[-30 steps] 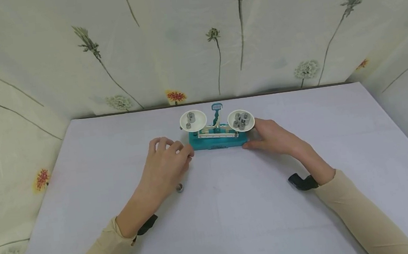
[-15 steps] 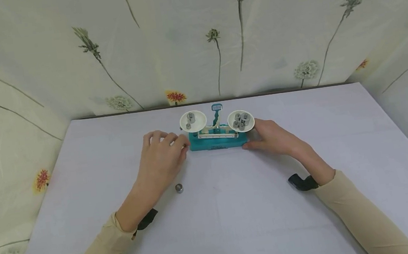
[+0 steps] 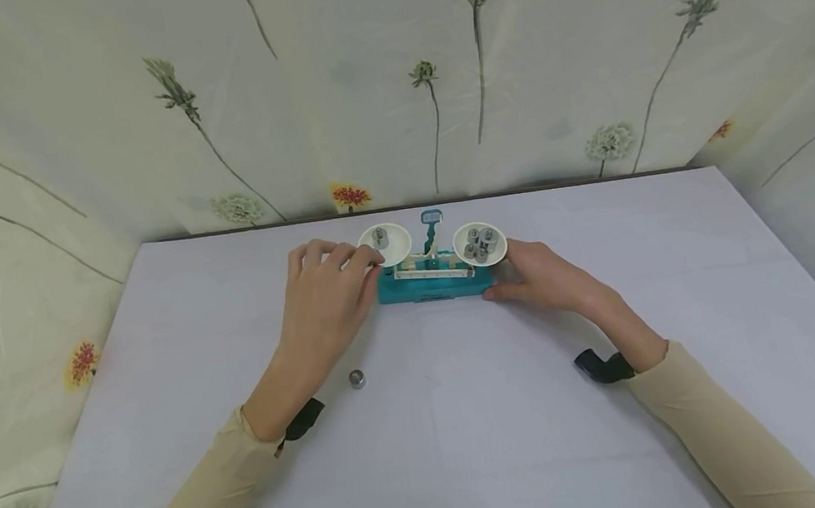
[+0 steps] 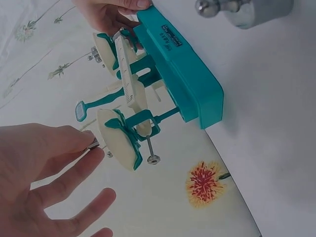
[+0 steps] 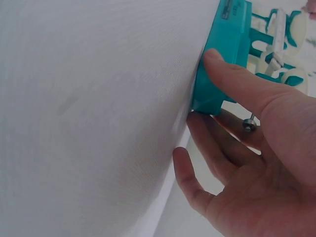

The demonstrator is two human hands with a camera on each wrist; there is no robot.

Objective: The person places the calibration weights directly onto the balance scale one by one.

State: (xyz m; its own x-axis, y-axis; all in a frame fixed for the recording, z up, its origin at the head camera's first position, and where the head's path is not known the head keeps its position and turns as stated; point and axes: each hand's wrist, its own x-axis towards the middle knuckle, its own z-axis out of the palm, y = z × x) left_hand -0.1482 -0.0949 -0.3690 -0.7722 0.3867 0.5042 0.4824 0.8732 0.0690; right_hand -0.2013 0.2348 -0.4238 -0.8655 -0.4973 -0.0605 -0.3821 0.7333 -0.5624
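Observation:
A small teal balance scale with two white pans stands at the far middle of the table. My left hand is at the left pan, thumb and index finger pinching a small metal weight; the other fingers are spread. One weight shows in that pan, and fingertips cover part of its near rim. Several metal weights stand in the right pan. My right hand grips the right end of the base, thumb on its front and fingers behind.
A single metal weight stands on the white tabletop, right of my left wrist. Behind the table's far edge hangs a flower-printed cloth. Black wrist cameras sit under both wrists.
My left hand has moved up and away from me, from beside the base's left end to the left pan's rim. My right hand and the scale have stayed put.

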